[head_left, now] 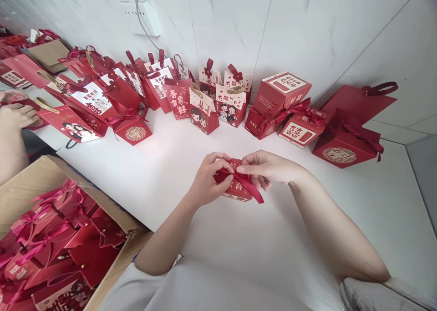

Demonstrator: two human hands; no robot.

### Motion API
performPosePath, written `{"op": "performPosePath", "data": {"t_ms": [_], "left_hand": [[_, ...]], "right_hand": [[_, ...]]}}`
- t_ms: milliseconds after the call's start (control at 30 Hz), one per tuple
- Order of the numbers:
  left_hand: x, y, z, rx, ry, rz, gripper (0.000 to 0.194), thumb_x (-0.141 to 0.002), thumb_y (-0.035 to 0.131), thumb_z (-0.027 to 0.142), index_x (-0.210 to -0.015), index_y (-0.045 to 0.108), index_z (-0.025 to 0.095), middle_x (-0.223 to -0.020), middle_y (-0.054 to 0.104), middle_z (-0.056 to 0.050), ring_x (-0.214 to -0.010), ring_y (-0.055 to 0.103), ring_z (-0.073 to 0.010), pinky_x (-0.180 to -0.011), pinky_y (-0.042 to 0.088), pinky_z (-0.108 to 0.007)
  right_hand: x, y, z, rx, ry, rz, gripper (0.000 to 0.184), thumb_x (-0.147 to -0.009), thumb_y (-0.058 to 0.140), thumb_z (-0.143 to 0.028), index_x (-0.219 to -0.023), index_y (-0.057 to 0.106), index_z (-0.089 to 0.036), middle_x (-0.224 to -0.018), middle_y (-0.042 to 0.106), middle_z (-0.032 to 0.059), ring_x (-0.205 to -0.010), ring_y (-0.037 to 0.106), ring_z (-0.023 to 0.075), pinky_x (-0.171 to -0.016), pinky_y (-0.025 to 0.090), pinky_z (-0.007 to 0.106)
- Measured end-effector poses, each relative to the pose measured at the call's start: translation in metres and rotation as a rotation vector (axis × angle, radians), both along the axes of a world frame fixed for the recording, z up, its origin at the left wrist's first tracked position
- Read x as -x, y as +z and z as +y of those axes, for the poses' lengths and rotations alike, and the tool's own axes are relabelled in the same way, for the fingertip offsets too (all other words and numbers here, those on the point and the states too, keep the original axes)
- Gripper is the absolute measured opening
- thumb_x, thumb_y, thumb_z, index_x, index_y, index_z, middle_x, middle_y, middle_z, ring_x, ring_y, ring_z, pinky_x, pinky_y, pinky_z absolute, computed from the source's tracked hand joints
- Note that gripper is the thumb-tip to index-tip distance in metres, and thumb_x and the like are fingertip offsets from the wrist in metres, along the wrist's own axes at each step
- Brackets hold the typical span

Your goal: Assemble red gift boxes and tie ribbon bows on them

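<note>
In front of me on the white table a small red gift box point(239, 191) with pale printed characters sits under both hands. A dark red ribbon point(254, 191) crosses its top, and one tail hangs over the near right side. My left hand point(213, 178) pinches the ribbon between thumb and fingers above the box's left part. From the right, my right hand point(261, 167) also pinches the ribbon near the middle, thumb and index finger together and the other fingers curled. The fingers partly hide where the ribbon crosses.
Several red and white gift boxes point(205, 113) line the table's wall side. Larger red boxes point(344, 145) stand at the right. An open cardboard carton point(131, 217) full of red boxes is at lower left. Another person's hand point(23, 113) is at the far left.
</note>
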State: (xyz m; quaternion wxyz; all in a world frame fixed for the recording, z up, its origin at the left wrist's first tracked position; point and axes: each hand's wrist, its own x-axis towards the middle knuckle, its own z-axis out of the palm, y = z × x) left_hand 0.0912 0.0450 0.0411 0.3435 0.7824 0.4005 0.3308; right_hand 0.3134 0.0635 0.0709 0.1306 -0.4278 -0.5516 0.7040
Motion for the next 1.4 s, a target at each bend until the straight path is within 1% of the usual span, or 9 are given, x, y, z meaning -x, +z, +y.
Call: {"op": "performPosePath", "data": {"t_ms": [167,267,500,800,1000,1100,1167,1267,1400], "left_hand": [[-0.005,-0.003,-0.003,0.011,0.035,-0.04,0.016,-0.085,0.052,0.012,-0.089,0.065,0.02,-0.119,0.056,-0.008,-0.116,0.053,-0.0211,-0.101,0.045,-0.039],[-0.008,-0.005,-0.004,0.049,0.095,-0.06,0.013,-0.089,0.053,0.02,-0.086,0.065,0.02,-0.117,0.056,-0.008,-0.111,0.056,-0.0206,-0.097,0.047,-0.038],[-0.01,-0.007,-0.004,0.07,0.129,0.006,0.006,-0.082,0.064,0.024,-0.082,0.065,0.019,-0.123,0.055,-0.009,-0.108,0.058,-0.0218,-0.095,0.049,-0.038],[-0.009,-0.004,-0.004,0.018,0.133,0.107,0.003,-0.082,0.063,0.024,-0.082,0.065,0.021,-0.129,0.054,-0.006,-0.118,0.054,-0.023,-0.103,0.044,-0.04],[0.002,0.0,0.002,0.106,0.128,-0.081,0.02,-0.088,0.061,0.039,-0.096,0.061,0.021,-0.123,0.057,-0.008,-0.121,0.053,-0.0228,-0.105,0.041,-0.039],[0.015,0.0,0.012,0.209,0.17,-0.153,0.025,-0.095,0.049,0.043,-0.093,0.061,0.02,-0.119,0.059,-0.007,-0.118,0.053,-0.0217,-0.099,0.043,-0.036],[0.022,0.0,0.016,0.246,0.143,-0.156,0.028,-0.094,0.051,0.044,-0.089,0.063,0.02,-0.115,0.058,-0.007,-0.113,0.055,-0.0211,-0.093,0.045,-0.033],[0.021,0.001,0.015,0.199,0.061,-0.128,0.023,-0.09,0.058,0.042,-0.093,0.067,0.022,-0.112,0.057,-0.007,-0.107,0.056,-0.02,-0.093,0.046,-0.034],[0.004,0.001,0.003,0.088,0.043,-0.045,0.015,-0.086,0.066,0.034,-0.095,0.072,0.024,-0.121,0.054,-0.007,-0.117,0.053,-0.0216,-0.105,0.041,-0.037]], "right_hand": [[-0.003,-0.002,0.002,0.002,0.08,-0.031,0.046,-0.084,0.065,-0.061,-0.089,0.063,-0.015,-0.056,0.065,0.0012,-0.039,0.054,0.0098,-0.039,0.042,0.019],[-0.003,-0.003,0.002,-0.011,0.05,0.013,0.049,-0.087,0.06,-0.063,-0.094,0.064,-0.014,-0.056,0.065,0.0019,-0.039,0.055,0.0103,-0.041,0.044,0.02],[-0.002,-0.003,0.002,-0.035,-0.025,0.014,0.046,-0.081,0.07,-0.06,-0.074,0.055,-0.017,-0.053,0.06,-0.0013,-0.037,0.05,0.0078,-0.037,0.039,0.018],[-0.005,-0.004,0.002,-0.061,-0.026,-0.066,0.038,-0.087,0.064,-0.052,-0.073,0.056,-0.017,-0.045,0.056,-0.0025,-0.034,0.044,0.0067,-0.035,0.035,0.018],[-0.011,0.002,0.002,-0.017,0.053,-0.109,0.044,-0.084,0.065,-0.06,-0.077,0.06,-0.016,-0.049,0.06,-0.0006,-0.035,0.049,0.0087,-0.038,0.038,0.02],[-0.014,0.002,0.004,-0.01,0.072,-0.073,0.045,-0.084,0.065,-0.06,-0.078,0.059,-0.016,-0.053,0.063,0.0008,-0.038,0.052,0.009,-0.039,0.036,0.019],[-0.015,0.001,0.005,-0.016,0.078,-0.032,0.046,-0.085,0.063,-0.061,-0.078,0.057,-0.016,-0.056,0.065,0.0018,-0.039,0.054,0.0091,-0.04,0.036,0.018],[-0.013,-0.001,0.006,-0.049,0.062,-0.01,0.049,-0.086,0.06,-0.064,-0.077,0.056,-0.016,-0.056,0.066,0.0026,-0.04,0.055,0.0095,-0.039,0.035,0.018],[-0.01,-0.002,0.005,-0.068,0.082,-0.031,0.048,-0.084,0.064,-0.062,-0.076,0.06,-0.015,-0.049,0.06,-0.0006,-0.036,0.049,0.008,-0.038,0.036,0.019]]}}
